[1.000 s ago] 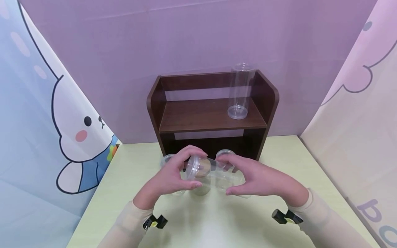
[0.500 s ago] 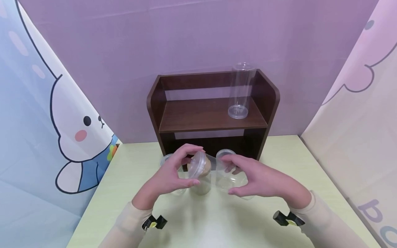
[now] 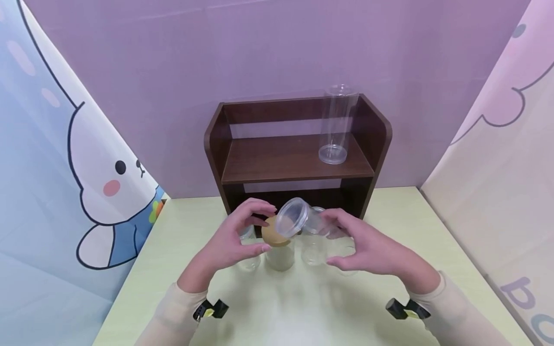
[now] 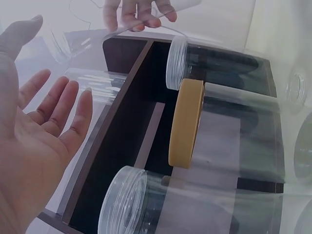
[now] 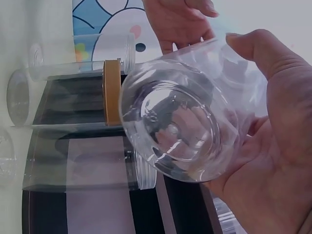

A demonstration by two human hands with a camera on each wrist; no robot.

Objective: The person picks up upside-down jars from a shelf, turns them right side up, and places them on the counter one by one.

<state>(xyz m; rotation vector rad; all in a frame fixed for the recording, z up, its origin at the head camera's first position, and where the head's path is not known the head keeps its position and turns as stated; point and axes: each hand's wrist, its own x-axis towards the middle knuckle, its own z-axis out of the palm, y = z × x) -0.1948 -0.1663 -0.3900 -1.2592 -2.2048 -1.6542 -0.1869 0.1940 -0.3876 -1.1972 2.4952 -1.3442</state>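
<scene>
Purple backdrop (image 3: 277,48), pale table (image 3: 433,230). Your right hand (image 3: 370,245) curls thumb and fingers round a tilted clear jar (image 5: 173,122), held in the air; your left hand (image 3: 225,242), fingers loosely parted, holds nothing, just beside it. Below, a tan-lidded jar (image 3: 279,260) stands between two clear-lidded jars (image 3: 249,262). Progress, by my judgement: one tall jar (image 3: 333,154) up on the brown shelf (image 3: 264,158), one in hand, three on the table, partly blocking the lower compartment.

This looks like a staged booth, with cartoon-printed drapes (image 3: 39,192) and a purple backdrop (image 3: 277,53) enclosing a pale table (image 3: 151,259).
</scene>
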